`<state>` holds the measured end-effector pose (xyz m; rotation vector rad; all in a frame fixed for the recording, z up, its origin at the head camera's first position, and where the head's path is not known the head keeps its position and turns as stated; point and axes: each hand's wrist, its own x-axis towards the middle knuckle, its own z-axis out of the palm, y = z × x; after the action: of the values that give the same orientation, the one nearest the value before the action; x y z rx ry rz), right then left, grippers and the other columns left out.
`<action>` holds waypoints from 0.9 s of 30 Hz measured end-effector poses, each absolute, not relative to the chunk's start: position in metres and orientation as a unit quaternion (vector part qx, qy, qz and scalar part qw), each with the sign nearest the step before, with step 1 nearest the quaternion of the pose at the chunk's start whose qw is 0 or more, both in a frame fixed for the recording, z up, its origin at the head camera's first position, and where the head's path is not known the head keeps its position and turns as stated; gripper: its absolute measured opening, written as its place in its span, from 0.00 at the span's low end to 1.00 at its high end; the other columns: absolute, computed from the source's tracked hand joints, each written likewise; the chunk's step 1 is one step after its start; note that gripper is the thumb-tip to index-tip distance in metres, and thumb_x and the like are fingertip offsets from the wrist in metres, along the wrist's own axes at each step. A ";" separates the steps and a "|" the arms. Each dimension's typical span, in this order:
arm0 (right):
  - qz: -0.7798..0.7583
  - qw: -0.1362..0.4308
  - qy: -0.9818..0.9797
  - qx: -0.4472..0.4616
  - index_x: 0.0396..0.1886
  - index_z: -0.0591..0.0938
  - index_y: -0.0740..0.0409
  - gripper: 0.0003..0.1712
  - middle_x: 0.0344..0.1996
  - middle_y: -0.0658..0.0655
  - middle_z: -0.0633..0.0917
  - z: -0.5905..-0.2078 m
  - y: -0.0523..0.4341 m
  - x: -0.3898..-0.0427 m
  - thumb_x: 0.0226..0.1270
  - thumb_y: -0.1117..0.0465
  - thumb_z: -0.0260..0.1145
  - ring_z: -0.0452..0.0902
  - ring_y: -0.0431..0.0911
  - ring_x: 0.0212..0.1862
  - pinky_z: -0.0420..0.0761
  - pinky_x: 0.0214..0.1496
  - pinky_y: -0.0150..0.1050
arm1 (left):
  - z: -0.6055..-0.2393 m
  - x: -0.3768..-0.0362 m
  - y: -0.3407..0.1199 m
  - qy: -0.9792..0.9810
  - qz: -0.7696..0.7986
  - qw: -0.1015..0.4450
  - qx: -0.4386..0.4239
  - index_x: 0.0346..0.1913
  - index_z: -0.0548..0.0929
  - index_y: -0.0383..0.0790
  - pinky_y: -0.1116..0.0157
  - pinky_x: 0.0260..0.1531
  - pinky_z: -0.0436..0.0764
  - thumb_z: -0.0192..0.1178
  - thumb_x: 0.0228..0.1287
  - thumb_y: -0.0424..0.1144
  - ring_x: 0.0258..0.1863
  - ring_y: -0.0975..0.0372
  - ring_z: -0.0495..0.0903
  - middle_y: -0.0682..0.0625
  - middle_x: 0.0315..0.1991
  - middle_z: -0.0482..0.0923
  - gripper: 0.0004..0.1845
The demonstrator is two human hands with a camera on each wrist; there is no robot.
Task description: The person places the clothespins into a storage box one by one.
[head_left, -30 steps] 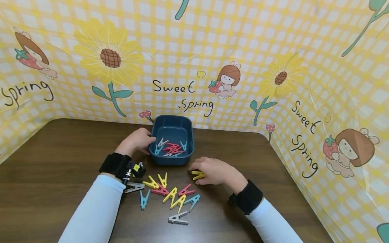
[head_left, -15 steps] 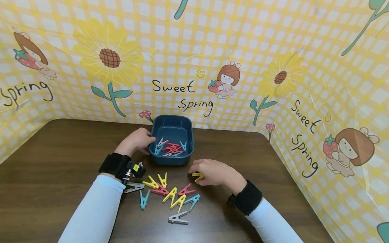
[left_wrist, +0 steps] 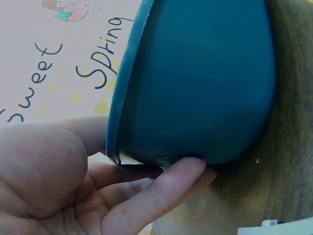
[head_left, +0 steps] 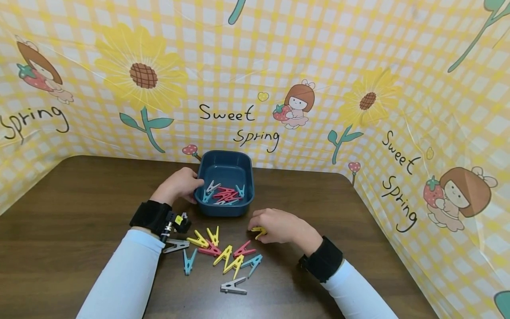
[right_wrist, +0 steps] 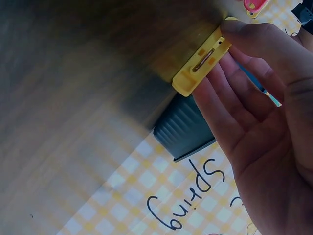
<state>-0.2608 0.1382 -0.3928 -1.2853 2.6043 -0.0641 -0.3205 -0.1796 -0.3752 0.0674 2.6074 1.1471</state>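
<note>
The tub [head_left: 225,212] is dark blue; the clips inside [head_left: 225,195] are red, light blue and pale grey. At its five o'clock, a yellow clip [head_left: 260,231] shows a copper-coloured spring [right_wrist: 203,59]; towards six, the loose clips [head_left: 223,257] are yellow, red, light blue and grey. The table [head_left: 338,199] is dark brown, grained. At twelve, the cloth [head_left: 223,79] is yellow-and-white check with yellow sunflowers [head_left: 144,76] and black lettering [head_left: 227,114]. Sleeves [head_left: 119,279] are pale blue, wristbands [head_left: 149,215] black.

Yellow clothespin [right_wrist: 190,77] in right hand [right_wrist: 266,134], ribbed bin [right_wrist: 186,128] and gingham cloth [right_wrist: 124,188] beyond.
</note>
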 end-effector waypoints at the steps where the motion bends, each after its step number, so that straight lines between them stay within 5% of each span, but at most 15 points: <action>1: -0.023 0.117 0.890 -0.439 0.61 0.89 0.52 0.20 0.55 0.54 0.90 -0.393 0.138 -0.261 0.71 0.60 0.78 0.85 0.44 0.51 0.90 0.65 0.40 | -0.375 -0.321 -0.179 0.905 0.399 0.145 0.023 0.58 0.82 0.18 0.57 0.40 0.95 0.50 0.85 0.37 0.30 0.60 0.92 0.34 0.43 0.88 0.22; 27: -0.018 0.108 0.895 -0.433 0.59 0.90 0.52 0.19 0.53 0.54 0.91 -0.395 0.137 -0.259 0.70 0.59 0.79 0.85 0.43 0.48 0.91 0.61 0.38 | -0.375 -0.321 -0.179 0.906 0.398 0.146 0.021 0.60 0.81 0.17 0.57 0.39 0.95 0.50 0.85 0.38 0.29 0.60 0.92 0.30 0.46 0.88 0.22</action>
<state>-0.2593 0.1367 -0.3951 -1.2731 2.6332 -0.0534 -0.3207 -0.1787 -0.3748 0.0596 2.6085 1.1448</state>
